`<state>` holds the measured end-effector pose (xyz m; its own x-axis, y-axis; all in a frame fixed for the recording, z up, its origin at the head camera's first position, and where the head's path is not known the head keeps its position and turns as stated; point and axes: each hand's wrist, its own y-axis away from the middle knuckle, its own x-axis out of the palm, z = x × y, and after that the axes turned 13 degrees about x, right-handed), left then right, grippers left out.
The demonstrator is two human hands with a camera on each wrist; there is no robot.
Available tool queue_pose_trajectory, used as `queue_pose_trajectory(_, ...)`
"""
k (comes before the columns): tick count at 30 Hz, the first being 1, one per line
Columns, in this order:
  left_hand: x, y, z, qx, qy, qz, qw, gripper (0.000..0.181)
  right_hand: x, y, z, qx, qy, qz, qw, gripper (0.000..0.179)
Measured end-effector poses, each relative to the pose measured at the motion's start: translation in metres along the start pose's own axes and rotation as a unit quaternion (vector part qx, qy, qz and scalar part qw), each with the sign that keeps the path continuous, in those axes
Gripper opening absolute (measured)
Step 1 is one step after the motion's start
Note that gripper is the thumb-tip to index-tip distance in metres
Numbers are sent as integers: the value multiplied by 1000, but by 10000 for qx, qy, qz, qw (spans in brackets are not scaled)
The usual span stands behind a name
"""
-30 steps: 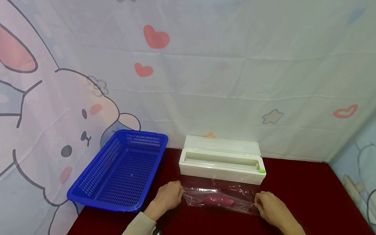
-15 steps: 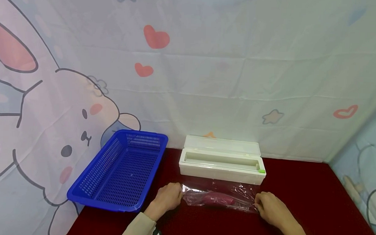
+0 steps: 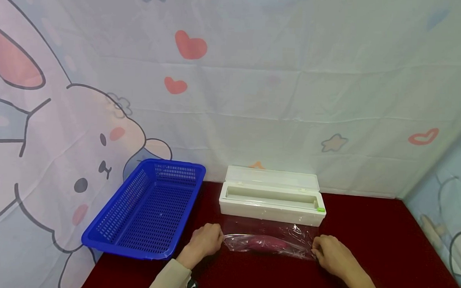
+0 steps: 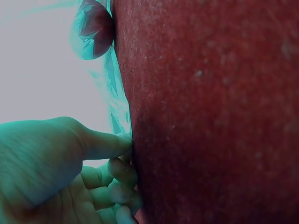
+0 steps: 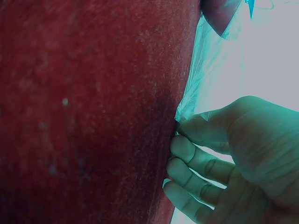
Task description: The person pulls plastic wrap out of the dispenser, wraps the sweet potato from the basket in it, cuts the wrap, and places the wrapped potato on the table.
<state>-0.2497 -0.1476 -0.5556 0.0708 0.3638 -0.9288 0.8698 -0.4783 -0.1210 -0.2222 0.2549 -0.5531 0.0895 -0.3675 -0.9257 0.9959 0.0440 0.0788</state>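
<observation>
A sheet of clear plastic wrap (image 3: 297, 235) lies on the dark red tabletop, folded over a reddish-pink oblong item (image 3: 267, 243) whose kind the film obscures; it may be a sweet potato. My left hand (image 3: 205, 241) pinches the wrap's left end between thumb and fingers, low against the table, also seen in the left wrist view. At the opposite end my right hand (image 3: 332, 254) pinches the film's right edge the same way. Both wrist views show part of the wrapped item (image 4: 96, 30) beyond the fingertips, with the film drawn out toward each hand.
Behind the wrap stands a white cling film dispenser (image 3: 271, 214), its clear lid raised and a green slide cutter (image 3: 321, 209) at its right end. A blue perforated basket (image 3: 143, 253) sits at the left. A printed cloth (image 3: 274, 99) hangs along the back.
Both hands stay almost in place, the left dipping slightly between the first two frames. The film's folds and glints shift, and it lies a little differently over the pink item.
</observation>
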Motion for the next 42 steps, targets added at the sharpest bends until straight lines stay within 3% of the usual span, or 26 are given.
queue_pose_trajectory(3, -6, 0, -6, -203, 103, 153, 9996, 25, 0, 0, 0, 5, -32, -29, 10000, 13)
queue_pose_trajectory(10, -7, -1, -7, -241, -77, 239, 9994, 34, -1, 1, 0, -71, 0, -45, 10000, 13)
queue_pose_trajectory(17, -6, -2, -7, -255, -109, 238, 9993, 24, -1, 1, -2, -115, 48, -52, 9999, 14)
queue_pose_trajectory(32, -9, 0, -9, -166, -62, 236, 9996, 27, -3, 3, -10, -202, 22, -61, 9998, 16)
queue_pose_trajectory(42, -9, 0, -8, -147, -116, 156, 9997, 12, -6, 4, -12, -331, -62, -167, 9993, 14)
